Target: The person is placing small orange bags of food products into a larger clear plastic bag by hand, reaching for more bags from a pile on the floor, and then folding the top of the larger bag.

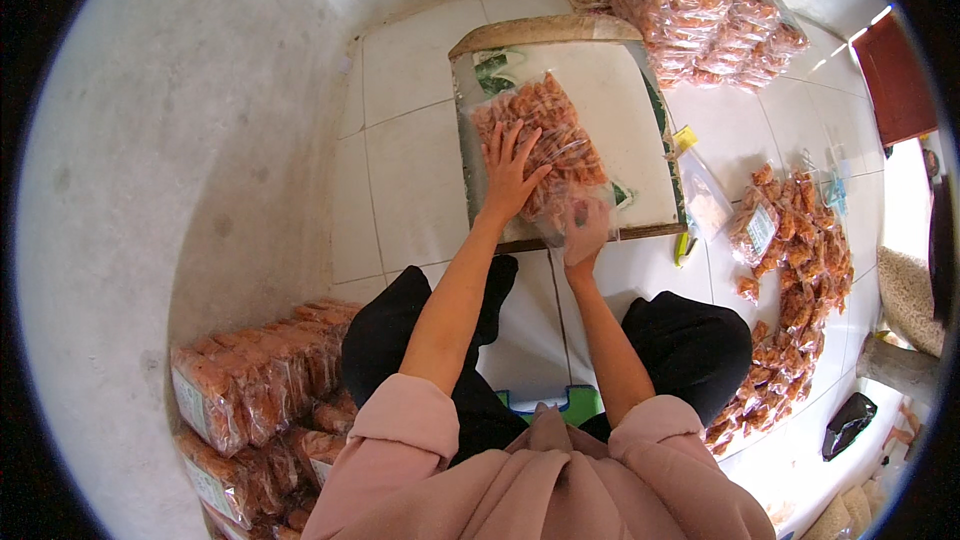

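On the worktop (618,105), I spread my left hand's (511,183) fingers over the filled bag (562,120). At the worktop's near edge, my right hand (586,238) is partly veiled by clear plastic; whether its fingers pinch, I cannot tell. Bare room lies along the worktop's right side.

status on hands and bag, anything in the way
Left hand spread on snack bag. Right hand at bag's near end, seen through plastic. Bag on low table. Yellow-green tool beside table, clear of bag.

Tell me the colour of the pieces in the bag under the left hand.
The pieces are orange-brown, seen best in the head view.
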The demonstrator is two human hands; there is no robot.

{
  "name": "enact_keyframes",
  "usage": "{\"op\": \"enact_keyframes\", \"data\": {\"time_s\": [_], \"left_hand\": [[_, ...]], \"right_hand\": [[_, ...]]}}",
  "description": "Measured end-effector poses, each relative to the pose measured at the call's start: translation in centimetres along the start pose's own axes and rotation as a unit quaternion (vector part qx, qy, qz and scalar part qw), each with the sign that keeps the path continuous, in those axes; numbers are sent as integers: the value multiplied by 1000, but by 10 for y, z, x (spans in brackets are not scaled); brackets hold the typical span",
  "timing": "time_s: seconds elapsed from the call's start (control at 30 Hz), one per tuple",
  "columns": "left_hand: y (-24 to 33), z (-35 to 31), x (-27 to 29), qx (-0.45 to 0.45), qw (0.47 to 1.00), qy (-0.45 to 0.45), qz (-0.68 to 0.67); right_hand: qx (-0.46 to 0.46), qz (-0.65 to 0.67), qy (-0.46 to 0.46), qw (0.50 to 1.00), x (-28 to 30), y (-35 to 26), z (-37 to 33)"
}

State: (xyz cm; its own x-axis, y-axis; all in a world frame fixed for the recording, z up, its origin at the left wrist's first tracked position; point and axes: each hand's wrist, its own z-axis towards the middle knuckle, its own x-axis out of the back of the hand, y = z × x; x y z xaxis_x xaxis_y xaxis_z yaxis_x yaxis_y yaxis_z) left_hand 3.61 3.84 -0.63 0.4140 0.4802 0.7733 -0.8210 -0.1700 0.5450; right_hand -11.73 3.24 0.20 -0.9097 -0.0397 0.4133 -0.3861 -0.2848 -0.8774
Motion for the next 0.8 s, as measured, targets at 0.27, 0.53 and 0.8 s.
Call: {"op": "enact_keyframes", "data": {"time_s": [0.27, 0.53, 0.8], "left_hand": [[4, 1, 1, -4, 1000, 0, 7], [8, 1, -4, 11, 1000, 6, -5], [-4, 11, 1, 18, 998, 24, 46]], "right_hand": [[96, 8, -60, 994, -1, -2, 20], [101, 18, -53, 993, 5, 19, 11], [76, 33, -104, 991, 15, 16, -40]]}}
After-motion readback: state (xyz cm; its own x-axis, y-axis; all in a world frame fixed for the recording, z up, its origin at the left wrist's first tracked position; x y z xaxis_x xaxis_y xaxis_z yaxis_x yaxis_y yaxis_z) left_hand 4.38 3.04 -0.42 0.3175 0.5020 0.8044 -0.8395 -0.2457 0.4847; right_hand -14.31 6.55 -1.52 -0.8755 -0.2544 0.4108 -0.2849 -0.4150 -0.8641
